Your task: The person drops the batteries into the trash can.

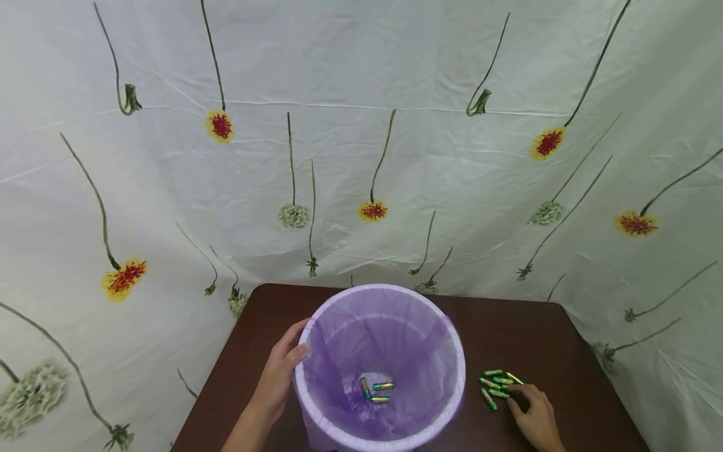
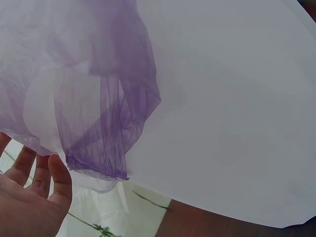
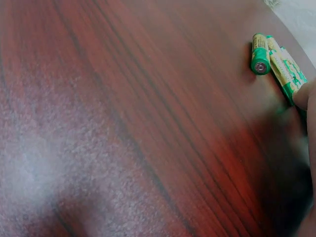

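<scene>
The right grip (image 1: 533, 414), a bare hand, is low over the tabletop (image 1: 480, 333) with fingers bent and thumb and forefinger tips close together at one green-and-gold battery (image 1: 497, 393). The thumb meets the battery's end in the right wrist view, but the fingers are out of sight there, so I cannot tell whether the pinch has closed on it. That battery lies among a loose heap of matching batteries (image 1: 489, 383), some touching, pointing different ways, to the right of a round waste bin (image 2: 232, 113).

The left grip (image 1: 279, 367) holds the bin by the left side of its rim, thumb over the edge and fingers bent round the outside. A translucent purple bag (image 1: 420, 364) lines the bin, and part of it hangs outside over the white wall. Three more batteries (image 1: 383, 386) lie at the bottom on the bag, near one another. Behind the dark brown tabletop hangs a pale cloth (image 1: 339, 157) printed with red-and-yellow flowers and long green stems
</scene>
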`<act>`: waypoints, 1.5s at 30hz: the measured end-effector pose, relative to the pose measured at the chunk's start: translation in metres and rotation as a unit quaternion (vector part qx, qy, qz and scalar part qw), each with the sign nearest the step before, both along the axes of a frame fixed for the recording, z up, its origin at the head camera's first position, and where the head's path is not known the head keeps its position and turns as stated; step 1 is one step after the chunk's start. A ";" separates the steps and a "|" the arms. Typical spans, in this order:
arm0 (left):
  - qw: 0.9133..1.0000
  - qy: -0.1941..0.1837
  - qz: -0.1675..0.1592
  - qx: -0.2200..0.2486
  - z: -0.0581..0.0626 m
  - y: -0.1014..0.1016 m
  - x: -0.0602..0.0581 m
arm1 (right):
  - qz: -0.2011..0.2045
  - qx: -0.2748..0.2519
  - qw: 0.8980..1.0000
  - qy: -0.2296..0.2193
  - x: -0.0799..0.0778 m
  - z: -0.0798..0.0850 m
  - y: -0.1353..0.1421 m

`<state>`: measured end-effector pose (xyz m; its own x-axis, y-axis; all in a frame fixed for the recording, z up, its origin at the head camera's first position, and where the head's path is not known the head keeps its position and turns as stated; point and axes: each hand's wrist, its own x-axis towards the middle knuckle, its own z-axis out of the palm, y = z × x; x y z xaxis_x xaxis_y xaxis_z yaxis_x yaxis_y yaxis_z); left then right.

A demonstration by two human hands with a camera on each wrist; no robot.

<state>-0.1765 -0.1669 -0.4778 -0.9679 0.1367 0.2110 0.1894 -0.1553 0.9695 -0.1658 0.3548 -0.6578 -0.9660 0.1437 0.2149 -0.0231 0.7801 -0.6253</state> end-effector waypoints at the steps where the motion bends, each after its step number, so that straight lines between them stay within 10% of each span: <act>1: 1.000 0.000 0.000 0.000 0.000 0.000 0.000 | -0.003 -0.002 1.000 -0.001 -0.001 0.000 0.000; 21: 1.000 0.010 -0.005 0.009 0.003 0.001 -0.002 | 0.012 0.022 1.000 0.017 -0.004 -0.002 -0.003; 45: 1.000 0.004 -0.012 0.022 -0.002 0.001 -0.002 | 0.003 -0.014 0.996 -0.083 -0.003 0.006 0.007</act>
<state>-0.1781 -0.1658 -0.4802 -0.9628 0.1502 0.2245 0.1922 -0.2030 0.9601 -0.1683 0.3617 -0.6521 -0.9887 0.1421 0.0485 0.0781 0.7624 -0.6424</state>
